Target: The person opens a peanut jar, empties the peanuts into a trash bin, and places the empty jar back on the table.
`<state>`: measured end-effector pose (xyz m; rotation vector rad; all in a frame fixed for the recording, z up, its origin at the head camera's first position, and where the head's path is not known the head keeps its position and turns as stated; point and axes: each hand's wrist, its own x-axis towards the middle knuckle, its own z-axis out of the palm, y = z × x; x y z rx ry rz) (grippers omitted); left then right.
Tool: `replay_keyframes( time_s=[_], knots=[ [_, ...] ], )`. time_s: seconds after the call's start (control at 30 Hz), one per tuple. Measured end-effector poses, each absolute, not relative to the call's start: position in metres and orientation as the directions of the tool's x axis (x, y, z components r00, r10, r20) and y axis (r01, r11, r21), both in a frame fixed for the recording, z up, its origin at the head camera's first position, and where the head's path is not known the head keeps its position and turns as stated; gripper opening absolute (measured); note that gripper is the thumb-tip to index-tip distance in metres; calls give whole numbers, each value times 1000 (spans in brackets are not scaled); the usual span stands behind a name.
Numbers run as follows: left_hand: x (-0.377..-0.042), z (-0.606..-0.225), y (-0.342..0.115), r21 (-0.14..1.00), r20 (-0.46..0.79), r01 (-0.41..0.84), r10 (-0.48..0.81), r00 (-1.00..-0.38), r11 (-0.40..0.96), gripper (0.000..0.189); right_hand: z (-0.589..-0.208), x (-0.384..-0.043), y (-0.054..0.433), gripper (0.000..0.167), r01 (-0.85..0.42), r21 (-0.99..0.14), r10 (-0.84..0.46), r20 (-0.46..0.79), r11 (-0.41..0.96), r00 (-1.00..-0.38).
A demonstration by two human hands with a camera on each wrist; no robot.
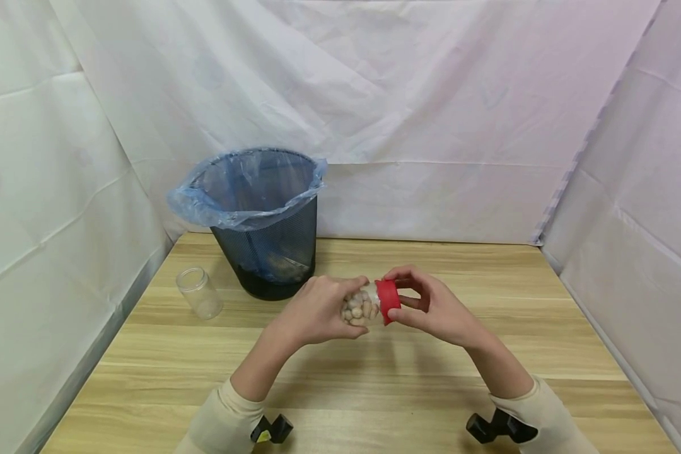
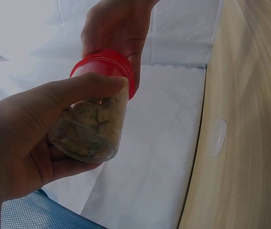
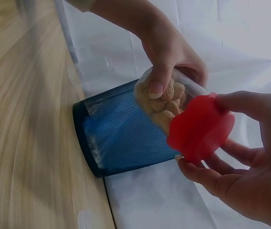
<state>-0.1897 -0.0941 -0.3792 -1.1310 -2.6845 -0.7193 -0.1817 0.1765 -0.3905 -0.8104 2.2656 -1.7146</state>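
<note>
Tilted on its side above the table is a clear jar [image 1: 360, 306] of what look like peanuts in their shells. Its red lid [image 1: 388, 301] points to the right and has a scalloped edge. My left hand [image 1: 323, 309] grips the jar's body, the thumb pressed along its side in the left wrist view. With thumb and fingers, my right hand [image 3: 254, 162] holds the rim of the red lid, which sits at the jar's mouth. The peanuts [image 3: 168, 98] show through the wall in the right wrist view.
A black mesh bin [image 1: 278, 252] lined with a blue bag [image 1: 215, 211] stands behind my left hand. Left of it on the wooden table [image 1: 374, 403] is a lidless clear jar [image 1: 200, 294]. A small translucent piece [image 2: 217, 137] lies on the wood. White cloth hangs around the table.
</note>
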Motion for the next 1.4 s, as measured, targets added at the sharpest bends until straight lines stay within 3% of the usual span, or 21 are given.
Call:
replay_keyframes(
  time_s=[0.17, 0.47, 0.7, 1.4],
  knots=[
    [-189, -380, -93, 374, 301, 705, 640, -707, 603, 72, -389, -182, 176, 52, -333, -921, -544, 177, 203, -820],
    [-189, -380, -91, 350, 304, 721, 655, -692, 598, 73, -388, -179, 174, 44, -201, -896, -389, 34, 397, -921],
    [-189, -380, -90, 339, 305, 727, 661, -686, 597, 73, -388, -180, 174, 40, -183, -907, -405, 15, 379, -914],
    [-192, -378, -96, 369, 322, 699, 621, -715, 613, 72, -387, -182, 182, 37, -264, -905, -409, 113, 333, -905]
  ],
)
